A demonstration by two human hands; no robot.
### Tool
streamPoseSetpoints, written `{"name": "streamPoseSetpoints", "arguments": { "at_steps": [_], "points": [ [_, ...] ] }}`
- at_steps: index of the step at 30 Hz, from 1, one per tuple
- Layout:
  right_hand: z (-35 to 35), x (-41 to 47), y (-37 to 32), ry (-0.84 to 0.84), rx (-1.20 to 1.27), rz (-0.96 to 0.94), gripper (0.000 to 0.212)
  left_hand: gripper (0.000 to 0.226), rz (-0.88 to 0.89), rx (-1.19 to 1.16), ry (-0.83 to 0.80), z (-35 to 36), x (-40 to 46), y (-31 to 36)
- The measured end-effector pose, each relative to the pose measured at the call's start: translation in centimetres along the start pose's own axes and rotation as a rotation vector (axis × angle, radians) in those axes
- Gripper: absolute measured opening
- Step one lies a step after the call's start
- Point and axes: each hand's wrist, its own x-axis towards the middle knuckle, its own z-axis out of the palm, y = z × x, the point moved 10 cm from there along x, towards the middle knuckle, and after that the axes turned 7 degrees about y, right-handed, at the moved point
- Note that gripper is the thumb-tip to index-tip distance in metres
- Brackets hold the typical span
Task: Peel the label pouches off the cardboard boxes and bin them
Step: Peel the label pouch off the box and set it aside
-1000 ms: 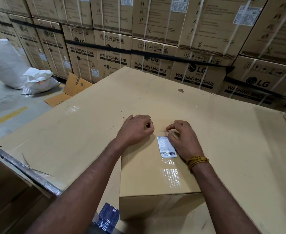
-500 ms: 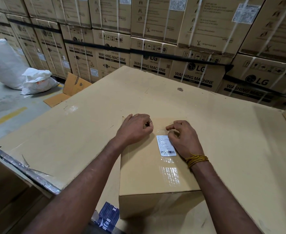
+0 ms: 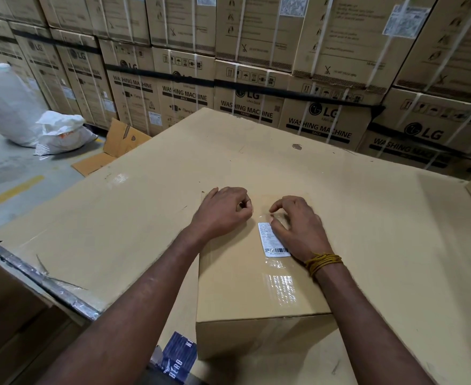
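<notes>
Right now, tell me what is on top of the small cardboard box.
On the small cardboard box lie a clear label pouch with a white barcode label and both hands: left hand, right hand. The right hand hides part of the pouch.

Both forearms extend forward from the lower edge of the view, converging slightly. The left hand [image 3: 221,211] lies knuckles-up, fingers curled under toward the palm, thumb tip meeting the bent index finger. The right hand [image 3: 298,227] lies palm-down just beside it, the two apart; its fingers [image 3: 277,208] are arched and bent at the knuckles. Yellow thread [image 3: 323,262] wraps the right wrist.
</notes>
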Motion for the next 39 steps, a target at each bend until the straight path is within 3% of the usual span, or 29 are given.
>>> {"name": "streamPoseSetpoints", "arguments": {
  "at_steps": [3, 7, 12, 19, 31, 39],
  "points": [
    [0.2, 0.0, 0.0, -0.019, -0.005, -0.003, 0.028, 0.013, 0.004, -0.006, 0.005, -0.1, -0.1, 0.1],
    [0.0, 0.0, -0.2, -0.002, 0.020, -0.010, 0.016, 0.013, 0.007, -0.003, 0.007, -0.1, -0.1, 0.1],
    [0.3, 0.0, -0.4, -0.051, -0.027, -0.026, 0.029, 0.013, 0.006, 0.004, 0.010, 0.0, -0.1, 0.0],
    [0.3, 0.0, -0.4, -0.037, -0.013, -0.035, 0.018, 0.013, 0.007, 0.007, 0.008, -0.1, -0.1, 0.1],
    [0.2, 0.2, 0.1, 0.001, -0.007, -0.032, 0.034, 0.013, 0.003, 0.009, 0.005, 0.0, -0.1, -0.1],
    [-0.8, 0.4, 0.7, 0.110, 0.129, 0.016, 0.014, 0.012, 0.007, 0.012, 0.015, -0.1, 0.0, 0.0]
  ]
}}
